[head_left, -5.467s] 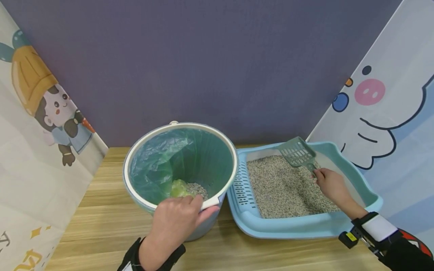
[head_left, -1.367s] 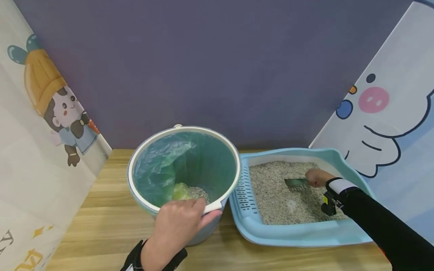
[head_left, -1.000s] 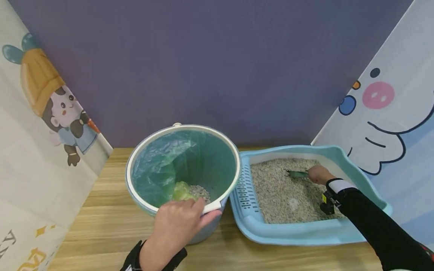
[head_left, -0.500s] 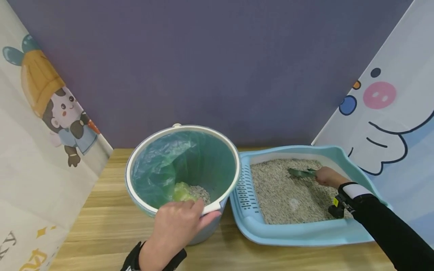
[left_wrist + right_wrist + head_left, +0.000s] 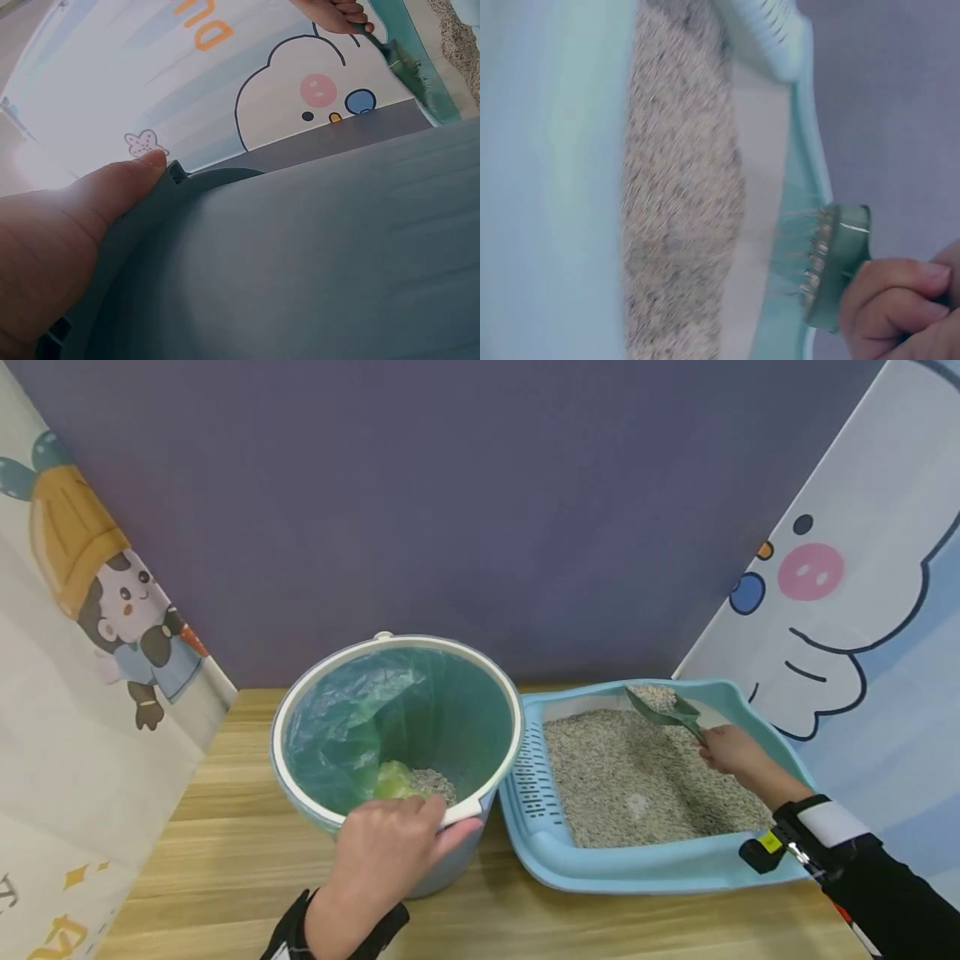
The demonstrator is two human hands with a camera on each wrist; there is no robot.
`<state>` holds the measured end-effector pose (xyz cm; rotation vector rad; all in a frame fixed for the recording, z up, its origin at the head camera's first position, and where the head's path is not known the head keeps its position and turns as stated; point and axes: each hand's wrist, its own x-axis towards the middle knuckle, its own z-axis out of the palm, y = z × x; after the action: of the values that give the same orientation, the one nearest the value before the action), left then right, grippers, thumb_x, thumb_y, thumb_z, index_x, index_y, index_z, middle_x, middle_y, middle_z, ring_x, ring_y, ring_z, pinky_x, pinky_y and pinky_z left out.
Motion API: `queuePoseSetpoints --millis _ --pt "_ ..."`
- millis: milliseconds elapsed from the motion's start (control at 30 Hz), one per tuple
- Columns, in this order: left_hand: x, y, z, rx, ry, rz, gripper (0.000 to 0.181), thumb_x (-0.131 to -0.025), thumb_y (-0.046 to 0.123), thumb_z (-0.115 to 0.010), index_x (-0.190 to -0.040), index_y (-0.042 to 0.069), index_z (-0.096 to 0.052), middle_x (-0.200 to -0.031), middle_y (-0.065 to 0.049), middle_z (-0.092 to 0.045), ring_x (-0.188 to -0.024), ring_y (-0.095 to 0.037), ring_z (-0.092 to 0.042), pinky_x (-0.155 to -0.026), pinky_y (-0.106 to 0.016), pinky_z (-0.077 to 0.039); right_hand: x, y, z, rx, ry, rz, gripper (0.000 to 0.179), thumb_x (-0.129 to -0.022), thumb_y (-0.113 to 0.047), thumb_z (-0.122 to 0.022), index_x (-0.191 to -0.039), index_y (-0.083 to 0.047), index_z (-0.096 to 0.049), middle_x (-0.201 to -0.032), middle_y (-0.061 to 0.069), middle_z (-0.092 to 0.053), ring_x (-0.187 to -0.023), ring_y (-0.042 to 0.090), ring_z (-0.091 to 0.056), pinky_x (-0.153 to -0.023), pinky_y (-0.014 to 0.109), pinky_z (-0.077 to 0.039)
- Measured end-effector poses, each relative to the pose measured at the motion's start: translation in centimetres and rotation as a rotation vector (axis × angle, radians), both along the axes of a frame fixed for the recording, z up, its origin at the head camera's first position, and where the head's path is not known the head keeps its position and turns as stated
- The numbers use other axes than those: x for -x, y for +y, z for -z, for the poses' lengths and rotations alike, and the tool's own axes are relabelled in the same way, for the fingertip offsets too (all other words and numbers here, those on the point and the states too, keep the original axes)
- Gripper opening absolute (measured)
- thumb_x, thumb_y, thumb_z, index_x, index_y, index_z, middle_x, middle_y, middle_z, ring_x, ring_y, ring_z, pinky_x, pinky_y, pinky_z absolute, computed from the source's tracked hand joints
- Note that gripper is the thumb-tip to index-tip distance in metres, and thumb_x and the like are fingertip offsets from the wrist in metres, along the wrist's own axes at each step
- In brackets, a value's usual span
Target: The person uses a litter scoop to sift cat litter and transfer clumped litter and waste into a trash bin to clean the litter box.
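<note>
My left hand [image 5: 386, 852] grips the near rim of a waste bin [image 5: 450, 864], thumb along the white ring. A green bag [image 5: 345, 714] lines the bin; inside lie a yellow-green lump [image 5: 393, 779] and some grey grains [image 5: 432, 783]. With my right hand [image 5: 735, 756] I hold the handle of a green slotted litter scoop [image 5: 663, 717], raised over the back of a blue litter box [image 5: 622, 870]. The scoop carries a heap of litter. In the right wrist view, grains fall from the slotted underside of the scoop [image 5: 841, 266]. Litter [image 5: 600, 785] covers the box floor.
Bin and box stand side by side on a wooden table [image 5: 225, 827], close against each other. Behind rises a dark purple-grey wall [image 5: 480, 527]. Printed panels with cartoon figures [image 5: 817, 572] flank both sides. A slotted ledge [image 5: 534, 777] runs along the box's left end.
The scoop was pushed into the litter; it has come up with a heap of litter, my right hand drawing back and lifting. My left hand has stayed on the bin rim.
</note>
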<state>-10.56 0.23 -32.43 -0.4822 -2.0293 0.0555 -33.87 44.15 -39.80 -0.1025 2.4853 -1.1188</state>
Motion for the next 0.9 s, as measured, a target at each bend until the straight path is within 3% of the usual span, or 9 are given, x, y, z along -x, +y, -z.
queuePoseSetpoints --millis 67,133,300,633,733,900 --pt "0.0 0.0 0.0 -0.001 -0.005 -0.002 0.058 -0.096 0.052 -0.026 -0.05 0.016 -0.025 -0.04 0.008 -0.018 -0.034 -0.004 -0.011 -0.035 -0.02 -0.006 -2.8 -2.1 -2.1 -0.046 0.101 0.031 0.047 -0.101 -0.023 -0.016 -0.097 0.009 -0.051 -0.062 -0.004 -0.043 -0.049 0.004 -0.035 -0.048 0.024 -0.033" --pt "0.0 0.0 0.0 -0.004 -0.008 -0.001 0.058 -0.096 0.052 -0.026 -0.05 0.016 -0.025 -0.04 0.008 -0.018 -0.035 -0.004 -0.011 -0.035 -0.02 -0.006 -4.7 -3.7 -3.2 -0.064 0.182 0.077 0.048 -0.101 -0.023 -0.015 -0.1 0.011 -0.049 -0.064 -0.003 -0.043 -0.051 0.005 -0.037 -0.05 0.024 -0.034" --pt "0.1 -0.1 0.1 -0.003 -0.002 -0.003 0.058 -0.096 0.052 -0.026 -0.05 0.017 -0.025 -0.039 0.008 -0.018 -0.035 -0.004 -0.011 -0.035 -0.02 -0.006 -6.9 -5.5 -3.3 -0.048 0.352 0.201 0.052 -0.101 -0.029 -0.014 -0.103 0.011 -0.047 -0.065 -0.001 -0.044 -0.051 0.007 -0.039 -0.048 0.025 -0.036" --pt "0.2 0.0 0.1 -0.005 -0.003 -0.005 0.058 -0.095 0.053 -0.026 -0.05 0.016 -0.026 -0.039 0.008 -0.018 -0.035 -0.004 -0.011 -0.034 -0.02 -0.007 -7.3 -6.5 -1.9 -0.056 0.68 0.338 0.046 -0.101 -0.029 -0.022 -0.098 0.007 -0.05 -0.064 0.007 -0.048 -0.046 0.002 -0.04 -0.043 0.022 -0.036" --pt "0.2 -0.1 0.2 -0.003 -0.004 -0.007 0.058 -0.096 0.053 -0.026 -0.05 0.016 -0.026 -0.039 0.008 -0.018 -0.035 -0.004 -0.011 -0.034 -0.02 -0.006 -7.4 -6.6 -1.6 -0.084 0.738 0.355 0.043 -0.101 -0.028 -0.025 -0.096 0.005 -0.052 -0.064 0.009 -0.049 -0.046 0.001 -0.039 -0.042 0.022 -0.035" --pt "0.2 -0.1 0.2 0.0 -0.005 -0.006 0.058 -0.095 0.053 -0.026 -0.05 0.017 -0.025 -0.039 0.008 -0.018 -0.035 -0.004 -0.011 -0.035 -0.02 -0.006 -7.3 -6.5 -1.4 -0.076 0.744 0.379 0.043 -0.101 -0.028 -0.025 -0.097 0.005 -0.052 -0.065 0.009 -0.049 -0.046 -0.001 -0.039 -0.042 0.021 -0.035"
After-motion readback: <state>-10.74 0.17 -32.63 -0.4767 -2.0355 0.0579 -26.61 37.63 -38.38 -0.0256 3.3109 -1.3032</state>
